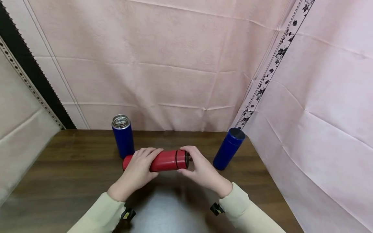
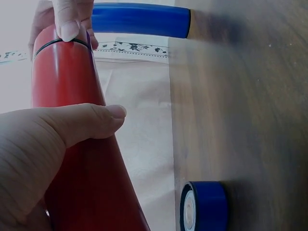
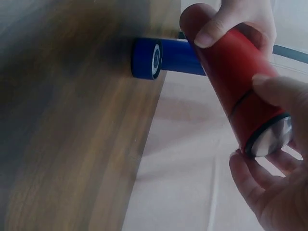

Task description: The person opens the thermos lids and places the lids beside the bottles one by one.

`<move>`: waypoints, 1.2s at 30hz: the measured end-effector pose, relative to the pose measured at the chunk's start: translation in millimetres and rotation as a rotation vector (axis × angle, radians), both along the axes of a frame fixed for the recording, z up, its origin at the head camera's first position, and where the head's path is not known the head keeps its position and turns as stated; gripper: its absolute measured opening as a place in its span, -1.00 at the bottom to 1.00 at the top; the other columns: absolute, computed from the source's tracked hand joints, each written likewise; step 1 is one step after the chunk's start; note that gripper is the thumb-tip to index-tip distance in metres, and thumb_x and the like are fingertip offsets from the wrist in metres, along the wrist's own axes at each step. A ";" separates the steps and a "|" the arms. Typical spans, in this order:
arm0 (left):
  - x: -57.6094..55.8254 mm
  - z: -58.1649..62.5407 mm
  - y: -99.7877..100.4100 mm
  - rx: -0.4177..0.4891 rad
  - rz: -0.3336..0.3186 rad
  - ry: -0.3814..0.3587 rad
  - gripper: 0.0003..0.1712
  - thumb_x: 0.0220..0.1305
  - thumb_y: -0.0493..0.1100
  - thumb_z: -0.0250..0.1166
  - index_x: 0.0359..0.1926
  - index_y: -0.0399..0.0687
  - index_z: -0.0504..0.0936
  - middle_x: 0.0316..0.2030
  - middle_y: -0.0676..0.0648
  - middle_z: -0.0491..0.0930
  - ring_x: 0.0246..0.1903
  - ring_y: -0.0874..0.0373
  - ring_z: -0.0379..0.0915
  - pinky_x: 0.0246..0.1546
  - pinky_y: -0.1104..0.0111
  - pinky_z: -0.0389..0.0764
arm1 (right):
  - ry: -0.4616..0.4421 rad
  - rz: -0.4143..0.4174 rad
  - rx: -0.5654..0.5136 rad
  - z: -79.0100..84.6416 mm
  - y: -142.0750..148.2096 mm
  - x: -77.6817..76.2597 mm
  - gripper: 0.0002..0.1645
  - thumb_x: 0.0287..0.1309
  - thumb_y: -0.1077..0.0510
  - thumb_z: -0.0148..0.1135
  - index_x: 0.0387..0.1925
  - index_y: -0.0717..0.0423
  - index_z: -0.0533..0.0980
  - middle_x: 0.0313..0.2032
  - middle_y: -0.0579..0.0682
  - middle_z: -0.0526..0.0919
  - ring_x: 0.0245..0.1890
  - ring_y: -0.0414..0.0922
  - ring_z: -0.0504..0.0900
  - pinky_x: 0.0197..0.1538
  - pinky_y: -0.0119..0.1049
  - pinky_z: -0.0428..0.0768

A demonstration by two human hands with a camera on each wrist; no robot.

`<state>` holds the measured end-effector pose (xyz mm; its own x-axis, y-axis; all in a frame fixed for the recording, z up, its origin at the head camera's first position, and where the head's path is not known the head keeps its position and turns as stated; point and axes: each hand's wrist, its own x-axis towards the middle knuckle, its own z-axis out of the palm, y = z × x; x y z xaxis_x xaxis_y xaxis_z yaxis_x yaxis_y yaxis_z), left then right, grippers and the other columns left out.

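A red thermos bottle lies sideways in the air over the table between both hands. My left hand grips its body, with the thumb across the near side. At the other end my right hand holds the red lid between thumb and fingers, below a dark seam ring. The lid's shiny flat end shows in the right wrist view. Behind the left hand stands an open blue thermos with a bare steel mouth. A loose blue lid lies on the table, hidden in the head view.
A second blue thermos, its dark top on, stands upright at the right near the table's edge. The brown wooden table meets pale pink cloth hung at the back and both sides.
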<state>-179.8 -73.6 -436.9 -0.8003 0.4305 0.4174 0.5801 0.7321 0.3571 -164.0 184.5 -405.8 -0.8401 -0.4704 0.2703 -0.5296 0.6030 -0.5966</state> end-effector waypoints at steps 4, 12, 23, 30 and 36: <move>1.3 0.2 0.5 0.014 0.003 -0.003 -0.02 -0.22 -0.14 0.63 0.30 0.07 0.41 0.09 -0.08 0.50 0.07 -0.06 0.33 0.12 -0.09 0.32 | -0.041 -0.013 -0.034 0.4 -1.1 1.3 -0.03 0.05 0.05 0.46 0.38 -0.21 0.11 0.17 -0.21 0.28 0.01 -0.22 0.46 0.02 -0.29 0.57; 3.3 0.1 0.6 0.001 0.007 -0.012 -0.02 -0.19 -0.16 0.61 0.32 0.10 0.38 0.11 -0.08 0.47 0.11 -0.06 0.29 0.16 -0.09 0.28 | -0.307 -0.145 -0.188 5.9 -1.2 -0.7 -0.01 -0.01 -0.37 0.35 0.37 -0.25 0.12 0.24 -0.13 0.29 0.08 -0.13 0.50 -0.02 -0.19 0.60; 4.2 -0.4 -0.3 -0.008 0.014 0.019 -0.01 -0.20 -0.19 0.61 0.33 0.09 0.38 0.13 -0.11 0.45 0.14 -0.10 0.25 0.17 -0.11 0.23 | -0.340 -0.173 -0.133 3.6 -5.6 -3.2 -0.23 0.01 -0.42 0.29 0.16 -0.19 0.34 -0.12 -0.14 0.55 -0.22 -0.12 0.58 -0.23 -0.22 0.60; 4.3 -1.3 0.5 -0.011 0.013 0.019 0.01 -0.24 -0.17 0.64 0.33 0.08 0.39 0.13 -0.11 0.46 0.13 -0.09 0.26 0.16 -0.11 0.25 | -0.280 -0.112 -0.143 -1.1 -2.0 -3.1 -0.28 -0.01 -0.35 0.36 0.14 -0.23 0.34 -0.19 -0.13 0.59 -0.25 -0.13 0.59 -0.22 -0.24 0.62; 3.2 -3.8 1.2 0.001 0.005 0.011 0.02 -0.26 -0.17 0.65 0.32 0.08 0.39 0.11 -0.10 0.47 0.11 -0.09 0.28 0.14 -0.12 0.26 | -0.194 -0.038 -0.107 -2.9 0.2 -1.4 -0.17 0.02 -0.18 0.43 0.26 -0.20 0.24 -0.02 -0.15 0.45 -0.17 -0.13 0.55 -0.19 -0.28 0.64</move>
